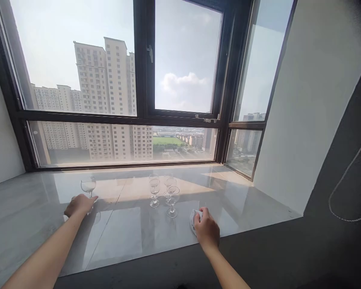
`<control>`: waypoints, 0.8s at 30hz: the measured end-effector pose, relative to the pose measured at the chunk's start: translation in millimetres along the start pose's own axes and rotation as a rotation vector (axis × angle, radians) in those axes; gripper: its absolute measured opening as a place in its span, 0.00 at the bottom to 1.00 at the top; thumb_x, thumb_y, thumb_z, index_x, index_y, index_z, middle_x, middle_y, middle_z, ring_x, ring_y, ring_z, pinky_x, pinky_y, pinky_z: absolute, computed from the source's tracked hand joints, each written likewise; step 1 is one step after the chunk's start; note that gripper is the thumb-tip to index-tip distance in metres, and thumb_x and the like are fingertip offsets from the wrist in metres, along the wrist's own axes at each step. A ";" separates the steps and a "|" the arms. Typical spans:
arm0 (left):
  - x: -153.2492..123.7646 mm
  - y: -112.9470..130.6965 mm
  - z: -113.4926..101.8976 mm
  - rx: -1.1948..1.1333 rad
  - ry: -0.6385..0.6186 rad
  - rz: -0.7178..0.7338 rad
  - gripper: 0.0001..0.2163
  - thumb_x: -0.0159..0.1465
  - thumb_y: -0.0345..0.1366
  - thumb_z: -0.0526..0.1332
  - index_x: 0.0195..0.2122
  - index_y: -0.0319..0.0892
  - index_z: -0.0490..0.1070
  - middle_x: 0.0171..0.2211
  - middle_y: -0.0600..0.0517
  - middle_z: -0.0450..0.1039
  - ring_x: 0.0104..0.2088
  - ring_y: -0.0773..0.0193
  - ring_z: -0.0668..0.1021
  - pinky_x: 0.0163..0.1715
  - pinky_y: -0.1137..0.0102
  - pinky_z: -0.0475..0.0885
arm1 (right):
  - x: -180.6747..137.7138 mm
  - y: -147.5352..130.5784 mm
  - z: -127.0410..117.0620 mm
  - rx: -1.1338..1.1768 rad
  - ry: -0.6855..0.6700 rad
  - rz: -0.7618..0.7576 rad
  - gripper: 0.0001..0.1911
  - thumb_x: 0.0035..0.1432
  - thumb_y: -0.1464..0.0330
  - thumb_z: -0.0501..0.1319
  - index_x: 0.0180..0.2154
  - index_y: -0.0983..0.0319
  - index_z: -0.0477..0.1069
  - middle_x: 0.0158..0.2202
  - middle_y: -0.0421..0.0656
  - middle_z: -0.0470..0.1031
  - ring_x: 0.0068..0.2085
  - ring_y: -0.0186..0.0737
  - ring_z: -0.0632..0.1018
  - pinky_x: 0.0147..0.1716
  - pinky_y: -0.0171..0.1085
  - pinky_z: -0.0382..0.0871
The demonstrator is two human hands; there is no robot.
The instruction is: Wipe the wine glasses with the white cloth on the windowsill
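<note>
The window sill (132, 237) carries five glasses and one cloth. The left hand (80, 204) is closed on the stem of the left glass (88, 185), set apart at near left. The right hand (207, 229) is curled over the cloth (193, 220) at near right. The four glasses (154, 192) clustered at centre stand untouched, so progress is judged as one in hand and four waiting.
</note>
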State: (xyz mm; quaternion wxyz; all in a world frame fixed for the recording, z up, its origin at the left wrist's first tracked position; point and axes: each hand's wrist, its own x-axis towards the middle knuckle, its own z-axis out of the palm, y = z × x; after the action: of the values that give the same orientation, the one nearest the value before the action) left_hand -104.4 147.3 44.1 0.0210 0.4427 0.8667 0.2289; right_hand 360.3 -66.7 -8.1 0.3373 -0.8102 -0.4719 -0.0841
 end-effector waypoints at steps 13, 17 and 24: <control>-135.0 57.2 11.7 -0.068 -0.237 0.738 0.10 0.58 0.42 0.57 0.29 0.41 0.69 0.33 0.48 0.75 0.35 0.61 0.75 0.30 0.72 0.62 | -1.7 -1.9 -5.0 0.031 -0.033 0.036 0.12 0.61 0.63 0.49 0.44 0.60 0.65 0.39 0.45 0.75 0.36 0.39 0.74 0.31 0.34 0.56; -171.9 107.7 42.0 -0.190 -0.351 0.714 0.19 0.55 0.45 0.60 0.44 0.40 0.69 0.37 0.47 0.76 0.37 0.60 0.76 0.30 0.73 0.63 | -0.6 -1.3 -3.7 0.041 -0.017 0.036 0.12 0.61 0.64 0.50 0.43 0.60 0.65 0.38 0.44 0.75 0.36 0.39 0.74 0.30 0.34 0.55; -191.3 156.2 61.4 -0.199 -0.380 0.581 0.10 0.54 0.41 0.59 0.33 0.42 0.73 0.36 0.46 0.77 0.38 0.56 0.77 0.29 0.71 0.62 | 1.1 0.3 -4.4 0.035 -0.015 0.039 0.12 0.62 0.64 0.50 0.43 0.60 0.66 0.37 0.44 0.74 0.35 0.38 0.74 0.30 0.33 0.55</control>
State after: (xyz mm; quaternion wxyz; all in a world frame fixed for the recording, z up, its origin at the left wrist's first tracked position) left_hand 144.7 100.5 22.3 0.1589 0.7011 0.6588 0.2220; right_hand 361.9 -68.9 -4.4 0.3494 -0.8138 -0.4601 -0.0633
